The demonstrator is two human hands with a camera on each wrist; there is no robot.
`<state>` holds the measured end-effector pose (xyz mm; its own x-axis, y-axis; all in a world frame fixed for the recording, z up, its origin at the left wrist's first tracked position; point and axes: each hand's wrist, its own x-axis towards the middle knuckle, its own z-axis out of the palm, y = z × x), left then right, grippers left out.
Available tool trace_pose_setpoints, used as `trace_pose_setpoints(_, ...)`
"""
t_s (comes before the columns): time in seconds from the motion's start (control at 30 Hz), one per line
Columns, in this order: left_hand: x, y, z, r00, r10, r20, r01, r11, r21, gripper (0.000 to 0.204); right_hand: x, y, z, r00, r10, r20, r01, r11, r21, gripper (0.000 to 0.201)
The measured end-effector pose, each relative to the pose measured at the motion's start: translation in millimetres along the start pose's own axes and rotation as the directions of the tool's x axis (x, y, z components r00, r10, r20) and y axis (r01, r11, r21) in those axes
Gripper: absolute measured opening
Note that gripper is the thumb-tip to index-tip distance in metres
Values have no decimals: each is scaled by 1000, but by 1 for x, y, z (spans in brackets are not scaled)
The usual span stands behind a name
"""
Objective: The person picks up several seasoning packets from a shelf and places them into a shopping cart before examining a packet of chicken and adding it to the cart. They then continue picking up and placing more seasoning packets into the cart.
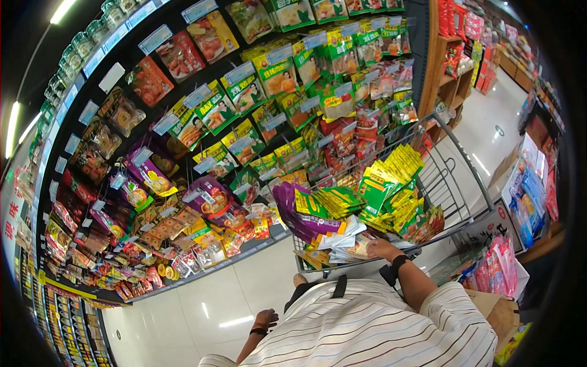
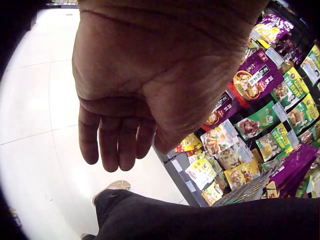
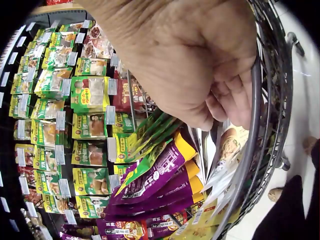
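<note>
Hanging beside the striped shirt (image 1: pixel 379 330), the left hand (image 2: pixel 145 95) holds nothing, its fingers (image 2: pixel 117 145) loosely curled above the pale floor (image 2: pixel 40 110). Further forward, the right hand (image 1: pixel 382 248) curls its fingers (image 3: pixel 235 100) over the near rim of the cart (image 1: pixel 455 183), gripping the wire edge. Inside the cart, just under that hand, lie purple packets (image 3: pixel 155 177) with green and yellow packets (image 1: pixel 391 183) heaped toward the far end. These pouches look light, soft and slick, likely to slide in a stack; pinching one by its flat sealed top edge seems safest. Beyond, the rack (image 1: pixel 202 122) hangs full of sachets.
</note>
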<state>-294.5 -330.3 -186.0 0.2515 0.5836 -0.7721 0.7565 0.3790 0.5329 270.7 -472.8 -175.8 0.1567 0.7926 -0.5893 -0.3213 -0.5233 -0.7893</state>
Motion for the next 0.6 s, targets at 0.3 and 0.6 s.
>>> trace_pose_setpoints(0.3, 6, -9, 3, 997, 66, 30, -67, 997, 32, 29, 6, 7, -4, 1000, -5, 22, 4, 998, 65, 18)
trace_pose_setpoints(0.6, -4, -4, 7, 1000, -1, 0, 1, 1000, -27, 27, 12, 20, -12, 999, -14, -39, 25, 956, 292, 30)
